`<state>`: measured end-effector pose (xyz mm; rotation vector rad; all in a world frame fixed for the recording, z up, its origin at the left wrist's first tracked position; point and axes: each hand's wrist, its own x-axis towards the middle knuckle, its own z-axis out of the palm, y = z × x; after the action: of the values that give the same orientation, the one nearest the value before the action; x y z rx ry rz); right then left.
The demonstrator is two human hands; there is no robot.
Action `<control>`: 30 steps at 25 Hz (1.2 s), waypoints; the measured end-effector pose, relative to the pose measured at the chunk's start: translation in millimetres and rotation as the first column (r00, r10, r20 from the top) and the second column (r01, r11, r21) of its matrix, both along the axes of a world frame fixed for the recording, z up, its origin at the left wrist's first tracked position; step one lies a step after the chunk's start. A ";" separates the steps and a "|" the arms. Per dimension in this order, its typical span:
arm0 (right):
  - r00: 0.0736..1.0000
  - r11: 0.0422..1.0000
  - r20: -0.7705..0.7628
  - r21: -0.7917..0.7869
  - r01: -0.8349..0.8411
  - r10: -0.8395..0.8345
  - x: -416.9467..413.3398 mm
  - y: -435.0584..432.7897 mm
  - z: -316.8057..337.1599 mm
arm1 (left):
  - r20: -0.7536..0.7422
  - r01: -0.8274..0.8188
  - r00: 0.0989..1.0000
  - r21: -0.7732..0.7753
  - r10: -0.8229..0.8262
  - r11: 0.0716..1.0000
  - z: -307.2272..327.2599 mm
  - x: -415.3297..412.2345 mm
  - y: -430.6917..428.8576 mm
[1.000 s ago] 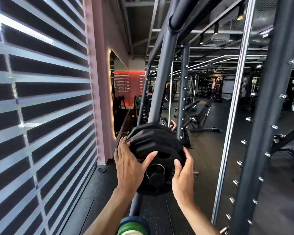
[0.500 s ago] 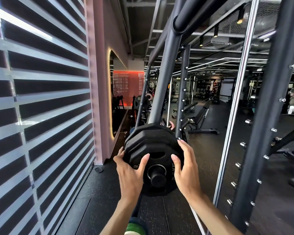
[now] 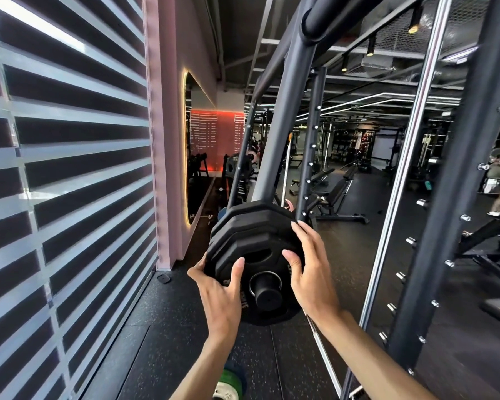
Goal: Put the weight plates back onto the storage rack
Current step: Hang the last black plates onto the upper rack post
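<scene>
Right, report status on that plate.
Holding black weight plate: left grip, right grip. Plate on storage peg, ahead of rear plates. Nothing in the way.

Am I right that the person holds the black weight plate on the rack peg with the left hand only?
Not quite: the head view shows both the left hand and the right hand holding the black weight plate on the rack peg.
</scene>
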<state>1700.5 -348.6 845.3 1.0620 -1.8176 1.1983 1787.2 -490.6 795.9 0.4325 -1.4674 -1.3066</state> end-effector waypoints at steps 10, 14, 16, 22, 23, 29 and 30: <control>0.980 0.960 0.197 -0.272 0.061 -0.007 -13.6 -15.1 5.8 | 0.019 -0.118 0.992 -0.223 0.125 0.968 23.2 -5.0 -15.6; 0.981 0.946 0.190 -0.309 0.095 -0.037 -26.6 -23.8 2.1 | -0.001 -0.167 0.985 -0.239 0.172 0.956 23.0 -19.7 -20.0; 0.972 0.950 0.232 -0.292 0.111 -0.042 -34.0 -28.3 2.5 | -0.004 -0.161 0.986 -0.239 0.165 0.957 20.2 -26.0 -26.2; 0.970 0.951 0.233 -0.281 0.131 -0.064 -55.6 -43.9 2.1 | -0.029 -0.147 0.989 -0.203 0.145 0.968 19.1 -49.8 -42.1; 0.971 0.953 0.231 -0.273 0.133 -0.070 -55.5 -43.4 3.3 | -0.030 -0.151 0.989 -0.207 0.148 0.967 19.0 -49.6 -43.0; 0.963 0.971 0.265 -0.213 0.105 -0.046 -52.8 -36.8 7.0 | 0.006 -0.136 0.990 -0.262 0.143 0.955 29.5 -43.3 -42.9; 0.966 0.963 0.253 -0.244 0.117 -0.053 -54.0 -37.6 5.5 | 0.014 -0.164 0.984 -0.283 0.175 0.945 32.0 -44.3 -41.8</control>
<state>1646.5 -386.2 850.8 0.7070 -1.8057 1.5185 1743.0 -532.4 827.9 0.3884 -1.5836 -0.9407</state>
